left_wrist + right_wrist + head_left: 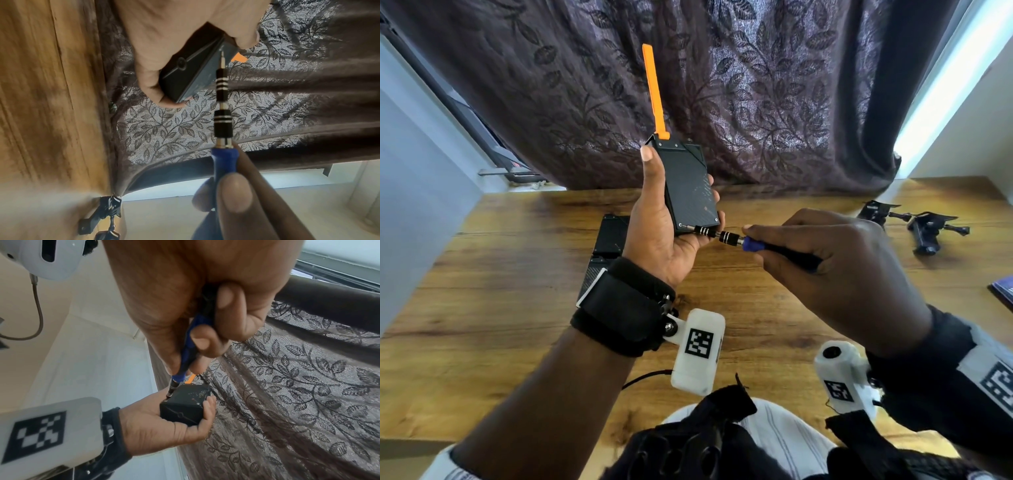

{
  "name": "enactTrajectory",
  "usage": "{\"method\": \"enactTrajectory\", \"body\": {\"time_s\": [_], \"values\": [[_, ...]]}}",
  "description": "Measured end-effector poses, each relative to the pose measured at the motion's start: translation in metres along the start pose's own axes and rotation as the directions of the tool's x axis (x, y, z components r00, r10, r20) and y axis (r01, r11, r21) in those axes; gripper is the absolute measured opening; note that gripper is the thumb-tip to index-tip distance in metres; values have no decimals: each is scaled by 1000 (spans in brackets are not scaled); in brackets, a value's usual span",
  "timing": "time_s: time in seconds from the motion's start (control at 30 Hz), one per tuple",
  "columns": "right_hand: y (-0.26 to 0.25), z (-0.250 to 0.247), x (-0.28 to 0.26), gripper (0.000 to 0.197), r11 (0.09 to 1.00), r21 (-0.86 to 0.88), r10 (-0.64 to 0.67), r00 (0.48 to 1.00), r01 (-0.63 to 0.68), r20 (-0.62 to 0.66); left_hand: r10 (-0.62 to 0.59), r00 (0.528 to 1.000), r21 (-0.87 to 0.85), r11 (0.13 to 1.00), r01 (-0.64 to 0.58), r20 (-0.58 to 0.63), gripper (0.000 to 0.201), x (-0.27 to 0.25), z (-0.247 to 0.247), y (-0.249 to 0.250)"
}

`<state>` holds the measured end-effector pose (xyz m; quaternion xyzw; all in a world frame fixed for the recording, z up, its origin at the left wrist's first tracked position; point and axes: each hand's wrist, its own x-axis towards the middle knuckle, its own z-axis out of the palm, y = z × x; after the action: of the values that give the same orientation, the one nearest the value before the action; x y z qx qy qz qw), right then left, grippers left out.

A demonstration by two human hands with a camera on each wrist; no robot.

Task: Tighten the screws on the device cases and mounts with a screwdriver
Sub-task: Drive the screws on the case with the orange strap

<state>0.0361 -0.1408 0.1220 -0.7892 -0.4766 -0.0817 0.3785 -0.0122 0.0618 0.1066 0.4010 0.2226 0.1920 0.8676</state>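
Left hand (657, 222), fingers curled round the device case (690, 186), holds it upright above the tabletop (517, 274). Right hand (835, 274) fingers pinch the screwdriver (726, 236); its tip apparently meets the case's lower-left corner screw (680, 225).

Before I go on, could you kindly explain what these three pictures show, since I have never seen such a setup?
No machine works here: a person wears three cameras, one on the head looking down and one strapped to each wrist looking along the fingers. The left hand grips a black device case with an orange strap sticking up. The right hand holds a blue-handled screwdriver, its tip at a corner screw of the case. On the wooden table lie more black cases behind the left hand and black mounts to the right. The white boxes are the wrist cameras.
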Motion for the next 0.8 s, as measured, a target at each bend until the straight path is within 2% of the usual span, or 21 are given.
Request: {"method": "enactTrajectory", "body": {"time_s": [0.13, 0.23, 0.5, 0.57, 0.67, 0.8], "values": [[-5, -9, 3, 28, 997, -75, -7, 996, 13, 84, 92, 996, 132, 987, -92, 4, 71, 0, -2, -1], [-9, -16, 10, 30, 991, -135, 41, 987, -20, 156, 163, 986, 217, 962, -166, 32, 68, 2, -3, -1], [-13, -18, 11, 11, 990, -131, 56, 995, -45, 85, 184, 980, 255, 946, -198, 79, 63, 0, -1, 1], [-13, -17, 11, 15, 990, -128, 73, 993, -61, 91, 197, 977, 262, 941, -213, 83, 63, -1, 1, 2], [-13, -15, 12, 32, 987, -136, 103, 987, -86, 123, 217, 971, 273, 932, -237, 104, 59, 0, 2, 2], [-16, -16, 13, 30, 989, -111, 121, 975, -101, 189, 226, 967, 285, 925, -251, 117, 65, -2, 1, 4]]}}
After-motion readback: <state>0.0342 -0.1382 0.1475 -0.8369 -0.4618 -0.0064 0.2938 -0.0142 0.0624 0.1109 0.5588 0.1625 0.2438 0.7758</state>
